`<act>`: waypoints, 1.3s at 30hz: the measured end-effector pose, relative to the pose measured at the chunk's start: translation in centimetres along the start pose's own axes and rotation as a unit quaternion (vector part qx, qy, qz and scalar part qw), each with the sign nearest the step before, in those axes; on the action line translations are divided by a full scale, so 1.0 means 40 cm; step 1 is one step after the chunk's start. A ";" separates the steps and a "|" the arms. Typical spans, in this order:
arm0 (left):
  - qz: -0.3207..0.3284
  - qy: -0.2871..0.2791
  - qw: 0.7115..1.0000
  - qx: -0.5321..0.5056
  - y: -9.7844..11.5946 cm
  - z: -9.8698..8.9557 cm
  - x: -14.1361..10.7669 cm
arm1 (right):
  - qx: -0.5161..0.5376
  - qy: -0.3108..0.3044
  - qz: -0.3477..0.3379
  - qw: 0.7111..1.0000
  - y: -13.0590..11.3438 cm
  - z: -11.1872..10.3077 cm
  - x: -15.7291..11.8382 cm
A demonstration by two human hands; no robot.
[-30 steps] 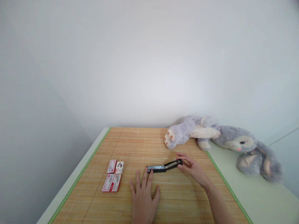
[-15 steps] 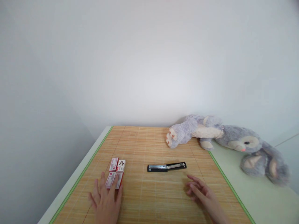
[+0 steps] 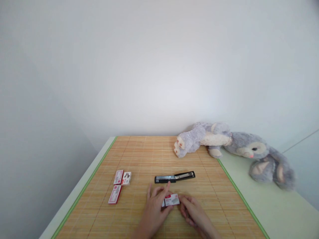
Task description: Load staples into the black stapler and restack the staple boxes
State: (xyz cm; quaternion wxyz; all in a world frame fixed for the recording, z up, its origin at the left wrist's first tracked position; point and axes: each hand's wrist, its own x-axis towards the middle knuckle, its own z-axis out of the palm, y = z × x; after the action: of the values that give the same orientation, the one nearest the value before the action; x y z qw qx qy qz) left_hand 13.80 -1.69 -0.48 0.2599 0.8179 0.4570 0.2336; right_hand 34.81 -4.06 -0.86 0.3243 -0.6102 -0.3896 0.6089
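2 bare hands, your own, meet at a small white-and-red staple box (image 3: 171,199) near the front of the green-edged bamboo mat (image 3: 142,156). Your left hand (image 3: 156,209) has its grip clamped on this box, the thumb along the near side; your index finger points toward the opened black stapler (image 3: 165,179), contact unclear. Your right hand (image 3: 195,210) is at the box's right end, fingers curled; whether its grip pinches that end cannot be told. Beyond your hands, the stapler lies unfolded, metal magazine to the left, upper arm swung out to the right. To your left lie 3 further boxes (image 3: 115,194): 2 side by side, 1 nearer you. At back right, 1 grey plush rabbit (image 3: 216,139) lies across mat and pale desk (image 3: 281,202).
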 end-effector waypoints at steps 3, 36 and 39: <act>-0.002 0.004 1.000 0.001 -0.021 -0.015 0.002 | -0.027 0.021 -0.024 0.999 -0.001 -0.048 0.009; -0.037 0.042 0.998 0.013 -0.077 -0.089 -0.030 | -0.463 -0.012 -0.275 0.842 -0.163 -0.021 0.052; -0.042 0.045 0.998 0.012 -0.075 -0.085 -0.029 | -0.428 0.007 -0.259 0.866 -0.121 -0.055 0.038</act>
State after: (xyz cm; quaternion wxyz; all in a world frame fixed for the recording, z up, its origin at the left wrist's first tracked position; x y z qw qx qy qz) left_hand 9.26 -0.66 0.00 0.2393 0.7898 0.5048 0.2534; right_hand 36.53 -0.22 2.71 0.1798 -0.5701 -0.7542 0.2719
